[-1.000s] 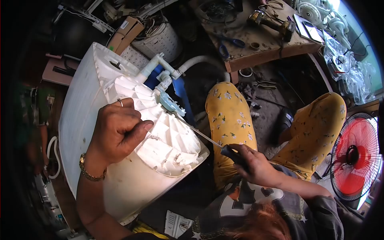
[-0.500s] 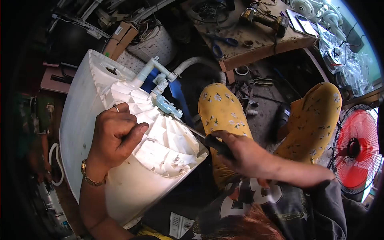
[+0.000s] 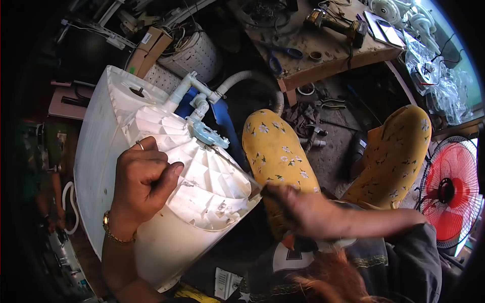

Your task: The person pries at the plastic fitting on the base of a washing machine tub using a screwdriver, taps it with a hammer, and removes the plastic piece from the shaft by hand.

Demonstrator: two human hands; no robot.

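Observation:
A white plastic washing machine tub (image 3: 172,247) lies tipped with its ribbed underside (image 3: 169,126) facing up. On its far edge sits a pale blue drain fitting (image 3: 208,135), joined to light pipes (image 3: 182,93). My left hand (image 3: 144,177), with a ring and a gold bracelet, is closed in a fist over the ribs; nothing sticks out of it. Just off the tub's near right edge, my right hand (image 3: 308,212) is blurred by motion. Its fingers wrap round the dark handle of a screwdriver (image 3: 275,194), whose thin shaft points toward the tub's edge.
At the back, a wooden table (image 3: 323,65) carries a cordless drill (image 3: 336,28), blue-handled scissors (image 3: 278,55) and a phone (image 3: 389,31). A grey corrugated hose (image 3: 247,76) curves behind the tub. Pliers (image 3: 332,104) lie on the floor. A red fan (image 3: 447,192) stands at right.
My right hand has moved slightly down and back from the tub with the screwdriver. My left fist stays nearly in place, while the whole view has shifted a little.

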